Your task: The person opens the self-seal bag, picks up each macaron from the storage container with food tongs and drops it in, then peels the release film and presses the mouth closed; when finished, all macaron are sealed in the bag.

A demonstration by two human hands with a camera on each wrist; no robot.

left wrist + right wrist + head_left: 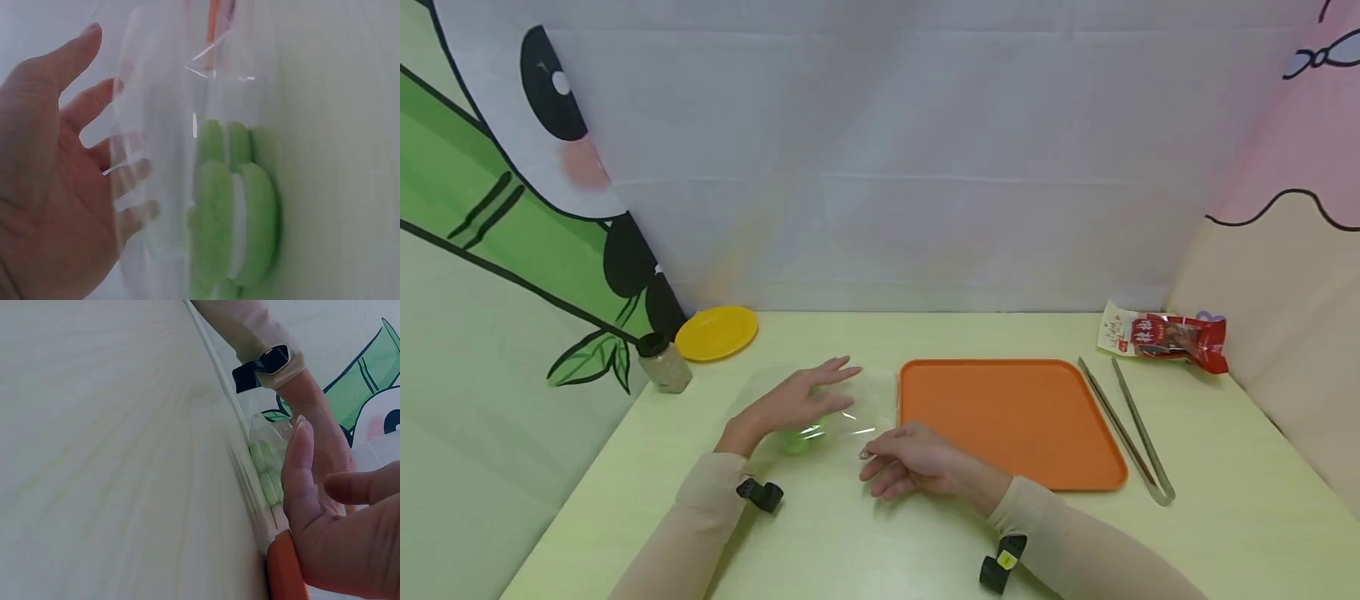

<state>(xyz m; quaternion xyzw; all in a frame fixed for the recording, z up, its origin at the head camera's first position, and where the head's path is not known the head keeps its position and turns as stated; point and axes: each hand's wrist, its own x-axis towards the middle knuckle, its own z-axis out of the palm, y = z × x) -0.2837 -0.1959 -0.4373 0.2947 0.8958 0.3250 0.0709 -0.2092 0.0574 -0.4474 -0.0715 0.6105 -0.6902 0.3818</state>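
Green macarons with white filling (237, 231) lie on the table inside a clear plastic bag (868, 408). Over the bag, my left hand (801, 400) reaches with its fingers spread and relaxed. Some of its fingertips show through the film in the left wrist view, and nothing is gripped between them. My right hand (925, 462) hovers low at the bag's near right side, beside the tray. Its fingers bend loosely, with thumb and forefinger apart in the right wrist view and nothing between them. The left hand partly covers the macarons in the head view.
An orange tray (1007, 425) lies right of the bag, with metal tongs (1138, 425) along its right side. A red and white snack packet (1172, 337) rests at the back right. At the back left are a yellow plate (717, 333) and a dark-lidded jar (666, 367).
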